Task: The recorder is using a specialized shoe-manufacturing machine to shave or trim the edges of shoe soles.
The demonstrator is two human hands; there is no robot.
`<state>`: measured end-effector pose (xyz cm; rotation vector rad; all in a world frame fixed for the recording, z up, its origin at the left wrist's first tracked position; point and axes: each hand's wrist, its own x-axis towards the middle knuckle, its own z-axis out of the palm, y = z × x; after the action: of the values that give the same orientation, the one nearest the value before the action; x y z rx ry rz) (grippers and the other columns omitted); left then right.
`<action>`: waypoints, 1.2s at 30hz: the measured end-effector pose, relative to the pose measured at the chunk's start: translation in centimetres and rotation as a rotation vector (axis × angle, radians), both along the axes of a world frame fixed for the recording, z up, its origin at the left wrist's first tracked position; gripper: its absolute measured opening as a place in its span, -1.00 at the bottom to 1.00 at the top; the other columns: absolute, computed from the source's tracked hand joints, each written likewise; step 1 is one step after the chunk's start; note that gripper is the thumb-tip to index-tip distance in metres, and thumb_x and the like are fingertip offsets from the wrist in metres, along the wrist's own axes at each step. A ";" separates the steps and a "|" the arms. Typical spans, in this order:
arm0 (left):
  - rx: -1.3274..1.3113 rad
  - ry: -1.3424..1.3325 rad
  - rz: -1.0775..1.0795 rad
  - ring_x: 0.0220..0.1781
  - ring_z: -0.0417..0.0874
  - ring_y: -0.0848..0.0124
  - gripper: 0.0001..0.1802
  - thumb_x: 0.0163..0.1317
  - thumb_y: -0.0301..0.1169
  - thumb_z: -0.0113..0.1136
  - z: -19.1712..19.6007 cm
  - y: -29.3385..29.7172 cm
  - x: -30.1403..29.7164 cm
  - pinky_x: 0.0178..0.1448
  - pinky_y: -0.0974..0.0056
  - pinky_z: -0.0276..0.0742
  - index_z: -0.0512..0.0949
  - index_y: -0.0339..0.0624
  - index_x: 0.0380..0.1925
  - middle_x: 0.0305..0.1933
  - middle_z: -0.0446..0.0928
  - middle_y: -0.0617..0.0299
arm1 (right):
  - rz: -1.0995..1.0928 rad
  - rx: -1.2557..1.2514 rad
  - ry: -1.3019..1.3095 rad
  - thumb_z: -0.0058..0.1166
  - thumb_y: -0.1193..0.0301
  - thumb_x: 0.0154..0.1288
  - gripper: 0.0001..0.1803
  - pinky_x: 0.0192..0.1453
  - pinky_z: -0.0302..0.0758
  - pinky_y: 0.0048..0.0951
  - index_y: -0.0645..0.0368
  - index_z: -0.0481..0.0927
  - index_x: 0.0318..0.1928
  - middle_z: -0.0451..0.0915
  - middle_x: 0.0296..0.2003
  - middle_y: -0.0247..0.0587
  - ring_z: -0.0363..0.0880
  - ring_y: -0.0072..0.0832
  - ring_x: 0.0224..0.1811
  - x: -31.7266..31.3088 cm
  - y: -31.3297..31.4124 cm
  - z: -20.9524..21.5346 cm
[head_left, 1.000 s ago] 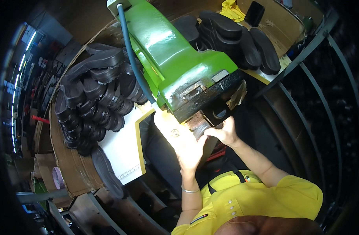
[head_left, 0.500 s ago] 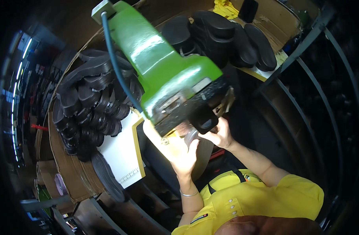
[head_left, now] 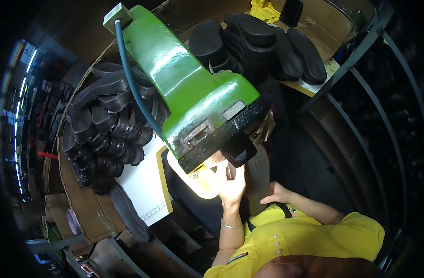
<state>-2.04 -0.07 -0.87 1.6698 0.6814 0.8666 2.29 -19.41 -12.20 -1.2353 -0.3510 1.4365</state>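
My left hand (head_left: 232,189) is raised under the black lower edge of a green machine (head_left: 193,83), in bright lamp light. Its fingers are closed round something dark, mostly hidden by the machine and the hand. Lower and to the right, my right hand (head_left: 279,193) is close to my yellow shirt, thumb and fingers apart, with nothing visible in it. Between the hands and the machine stretches a long grey ridged surface (head_left: 259,169); what it belongs to, I cannot tell. A glowing lamp (head_left: 200,183) sits just left of my left hand.
Dark shoe soles (head_left: 105,120) are heaped at the left, and more soles (head_left: 251,32) stand at the far side. A single sole (head_left: 128,211) lies beside a white board (head_left: 144,180). A blue cable (head_left: 133,83) runs down the machine. Metal bars (head_left: 351,60) slant at the right.
My right hand has dropped away from the machine toward my body. My left hand has shifted slightly right and stays beneath the machine head.
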 end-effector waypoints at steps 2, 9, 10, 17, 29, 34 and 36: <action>-0.124 -0.071 -0.029 -0.52 0.39 0.73 -0.77 0.18 -0.59 0.30 0.4 -0.4 -0.5 -0.40 0.65 0.25 0.55 -0.36 -0.15 -0.43 0.56 0.38 | -0.123 -0.003 0.043 0.36 0.50 -0.02 -0.42 0.15 0.47 -0.34 0.35 0.52 0.08 0.60 -0.04 -0.07 0.57 -0.37 0.01 1.1 -2.4 0.0; -0.308 -0.080 -0.089 -0.24 0.59 0.57 -0.59 0.16 -0.67 0.26 0.8 -0.9 -1.2 -0.19 0.52 0.52 0.42 -0.39 0.02 -0.16 0.58 0.16 | -0.793 0.048 -0.033 0.26 0.56 -0.18 -0.53 -0.06 0.51 -0.48 0.15 0.47 -0.14 0.51 -0.27 -0.30 0.53 -0.49 -0.22 7.2 -5.9 2.9; -0.359 -0.093 -0.101 -0.18 0.60 0.53 -0.56 0.15 -0.68 0.26 0.8 -0.8 -1.2 -0.12 0.49 0.54 0.40 -0.39 0.04 -0.12 0.57 0.13 | -0.844 0.052 -0.080 0.26 0.56 -0.18 -0.53 -0.06 0.51 -0.47 0.13 0.47 -0.14 0.50 -0.26 -0.31 0.53 -0.50 -0.21 8.1 -5.3 4.5; -0.421 -0.209 -0.141 0.06 0.57 0.39 -0.45 0.07 -0.70 0.32 0.3 -0.5 -1.6 0.21 0.31 0.48 0.38 -0.39 0.09 0.02 0.52 0.08 | -0.939 0.167 -0.368 0.28 0.54 -0.11 -0.46 0.00 0.51 -0.47 0.23 0.47 -0.01 0.51 -0.19 -0.26 0.54 -0.50 -0.14 13.2 -1.6 10.2; -0.037 0.043 -0.049 -0.17 0.61 0.45 -0.64 0.04 -0.59 0.39 -0.9 3.2 -4.9 0.04 0.37 0.50 0.56 -0.36 -0.12 -0.20 0.62 0.16 | -0.773 0.403 -0.410 0.36 0.64 -0.23 -0.18 0.05 0.47 -0.51 0.25 0.38 0.19 0.58 -0.17 -0.21 0.57 -0.49 -0.12 14.8 3.3 12.6; 0.141 0.157 -0.001 -0.32 0.59 0.52 -0.66 -0.01 -0.48 0.49 0.3 1.4 -1.9 -0.15 0.42 0.51 0.61 -0.35 -0.23 -0.34 0.64 0.20 | -0.821 0.471 -0.398 0.33 0.67 -0.16 -0.23 0.08 0.49 -0.49 0.25 0.38 0.19 0.57 -0.14 -0.21 0.57 -0.46 -0.11 17.1 1.9 12.6; 0.234 0.148 0.103 -0.39 0.58 0.52 -0.69 0.00 -0.42 0.50 0.5 1.1 -0.1 -0.20 0.42 0.50 0.64 -0.38 -0.30 -0.41 0.64 0.14 | -0.844 0.461 -0.423 0.32 0.64 -0.09 -0.30 0.08 0.49 -0.48 0.24 0.41 0.16 0.54 -0.10 -0.21 0.56 -0.47 -0.09 17.8 2.0 13.0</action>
<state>-2.16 1.08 -0.33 1.9367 0.7971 0.9310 20.12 -17.39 0.77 -1.0919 -0.3551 0.3411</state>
